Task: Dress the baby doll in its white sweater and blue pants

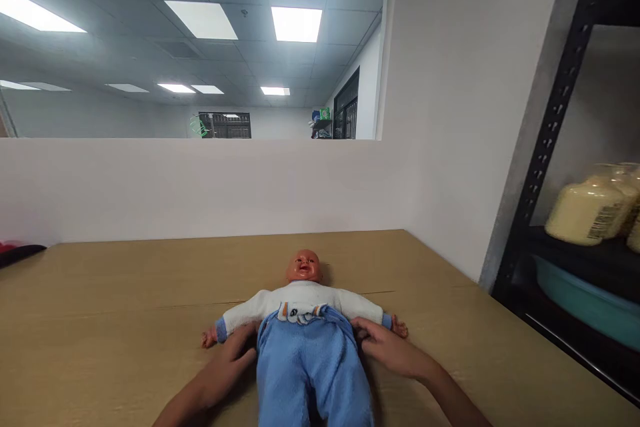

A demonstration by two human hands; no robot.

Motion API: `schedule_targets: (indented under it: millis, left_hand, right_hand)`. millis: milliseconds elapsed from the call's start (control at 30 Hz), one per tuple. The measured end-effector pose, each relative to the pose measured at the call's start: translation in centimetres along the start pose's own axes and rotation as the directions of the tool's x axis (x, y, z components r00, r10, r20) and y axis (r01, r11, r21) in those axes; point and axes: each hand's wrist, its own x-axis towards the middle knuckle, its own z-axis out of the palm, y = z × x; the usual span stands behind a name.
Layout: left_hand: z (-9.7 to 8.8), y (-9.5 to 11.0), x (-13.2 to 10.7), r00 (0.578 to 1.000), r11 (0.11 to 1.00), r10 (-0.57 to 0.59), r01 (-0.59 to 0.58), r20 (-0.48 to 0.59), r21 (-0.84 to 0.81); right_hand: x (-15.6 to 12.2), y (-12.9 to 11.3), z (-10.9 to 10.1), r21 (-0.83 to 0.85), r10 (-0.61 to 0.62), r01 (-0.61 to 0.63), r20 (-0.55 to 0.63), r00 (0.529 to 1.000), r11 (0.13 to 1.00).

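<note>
A baby doll (304, 265) lies on its back on the wooden table (125, 307), head away from me, arms spread. It wears a white sweater (300, 299) with blue cuffs and light blue trousers (310, 367). My left hand (231, 361) grips the left side of the trousers at the waist, fingers curled on the cloth. My right hand (387, 347) holds the right side of the waistband the same way, fingers pinched into the fabric beside the doll's hip.
A low white partition (200, 187) runs behind the table, a white wall on the right. A black metal shelf (555, 120) at right holds jars of yellowish grain (585, 212) and a teal basin (590, 300). A dark and red object (17, 252) lies at the far left edge.
</note>
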Motion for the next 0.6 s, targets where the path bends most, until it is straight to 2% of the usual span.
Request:
schedule_targets:
  millis: [100,167,233,300,367,433,500,567,600]
  left_hand:
    - [-0.8,0.4,-0.5,0.97,0.998,0.053,-0.056,0.236,0.007]
    - [-0.4,0.9,-0.8,0.959,0.998,0.043,-0.031,0.281,-0.048]
    - [0.4,1.2,-0.7,0.968,0.99,-0.012,0.047,0.252,-0.134]
    - [1.3,1.0,-0.5,0.98,0.964,-0.063,0.109,0.19,-0.244]
    - [2.3,0.6,-0.1,0.991,0.915,-0.087,0.118,0.097,-0.387]
    - [3.4,0.3,0.2,0.994,0.822,-0.109,0.083,-0.014,-0.563]
    - [4.5,0.3,0.2,0.988,0.686,-0.152,0.079,-0.037,-0.723]
    - [5.5,0.8,0.0,0.981,0.561,-0.193,0.115,0.005,-0.82]
    - [5.8,1.2,-0.1,0.978,0.522,-0.205,0.134,0.029,-0.842]
  right_hand:
    - [-1.0,-0.5,-0.5,-0.186,-0.071,0.105,0.178,0.982,0.977]
    - [-0.9,-0.5,-0.1,-0.159,-0.071,0.107,0.221,0.973,0.981]
    - [-0.5,-0.1,0.7,-0.056,-0.056,0.067,0.174,0.983,0.996]
    - [0.0,0.5,1.7,0.106,-0.023,0.021,0.023,0.999,0.994]
    - [0.6,1.1,2.9,0.268,0.035,0.002,-0.133,0.99,0.963]
    - [0.9,1.3,4.2,0.387,0.105,-0.006,-0.234,0.967,0.922]
    - [1.3,1.0,5.7,0.466,0.155,-0.029,-0.235,0.959,0.884]
    - [1.6,0.3,6.9,0.517,0.18,-0.072,-0.161,0.97,0.853]
    - [1.8,-0.2,7.4,0.482,0.16,-0.074,-0.14,0.977,0.873]
